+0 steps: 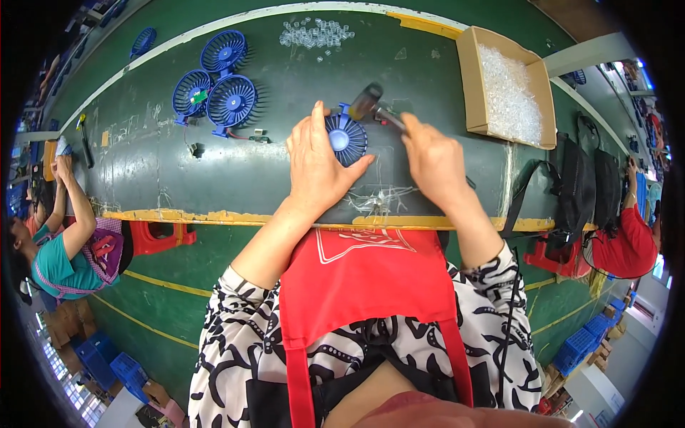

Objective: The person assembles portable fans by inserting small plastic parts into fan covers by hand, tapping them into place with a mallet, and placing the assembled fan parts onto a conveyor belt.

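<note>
A round blue fan housing (347, 143) with radial ribs and a short stem lies on the dark green worktable. My left hand (319, 157) steadies it, fingers along its left side and thumb across its lower right edge. My right hand (437, 158) is closed around the handle of a hammer (389, 118). The hammer's head is over the stem end of the fan housing; whether it touches cannot be told. A small red piece lies just right of the hammer head, partly hidden.
Three more blue fan housings (231, 100) with wires and small circuit boards lie left. Small clear plastic pieces (314, 36) are scattered at the far side, and a cardboard box (479, 107) of them stands right. Black bags (576, 178) hang rightward. Other people sit at both sides.
</note>
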`<action>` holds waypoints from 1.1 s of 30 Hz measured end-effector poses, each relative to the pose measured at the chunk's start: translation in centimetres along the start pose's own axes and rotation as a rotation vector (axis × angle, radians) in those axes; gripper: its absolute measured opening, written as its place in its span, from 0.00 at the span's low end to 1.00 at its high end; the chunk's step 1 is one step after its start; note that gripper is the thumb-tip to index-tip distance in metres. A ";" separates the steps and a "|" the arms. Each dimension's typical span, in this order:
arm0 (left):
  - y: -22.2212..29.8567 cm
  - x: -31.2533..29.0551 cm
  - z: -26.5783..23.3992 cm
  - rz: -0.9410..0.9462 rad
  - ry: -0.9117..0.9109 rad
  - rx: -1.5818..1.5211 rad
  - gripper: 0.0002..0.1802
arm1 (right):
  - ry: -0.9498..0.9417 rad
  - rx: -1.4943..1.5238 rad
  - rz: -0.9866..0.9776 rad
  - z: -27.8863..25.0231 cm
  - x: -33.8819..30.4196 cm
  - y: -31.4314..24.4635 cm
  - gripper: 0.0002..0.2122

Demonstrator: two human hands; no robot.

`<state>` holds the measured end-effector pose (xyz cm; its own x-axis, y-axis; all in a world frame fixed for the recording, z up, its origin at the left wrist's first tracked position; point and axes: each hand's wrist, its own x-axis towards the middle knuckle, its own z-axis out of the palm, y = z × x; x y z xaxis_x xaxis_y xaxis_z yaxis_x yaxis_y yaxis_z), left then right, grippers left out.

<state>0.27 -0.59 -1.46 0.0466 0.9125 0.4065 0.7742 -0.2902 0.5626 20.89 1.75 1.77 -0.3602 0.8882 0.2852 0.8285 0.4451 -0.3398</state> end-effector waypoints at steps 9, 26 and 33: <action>0.1 0.1 -0.9 -0.019 0.009 -0.231 0.60 | 0.091 0.596 0.138 0.5 3.9 -1.1 0.09; -1.6 0.8 -0.7 -0.028 -0.077 -0.462 0.51 | -0.370 1.120 0.329 3.4 6.3 0.3 0.12; -4.9 8.2 1.3 -0.228 0.229 -0.249 0.10 | -0.194 1.063 0.222 4.0 5.3 2.0 0.11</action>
<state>-2.35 8.72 -1.79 -0.2723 0.8818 0.3850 0.5702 -0.1744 0.8028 18.95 7.83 -1.03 -0.3875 0.9219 0.0083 0.1253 0.0616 -0.9902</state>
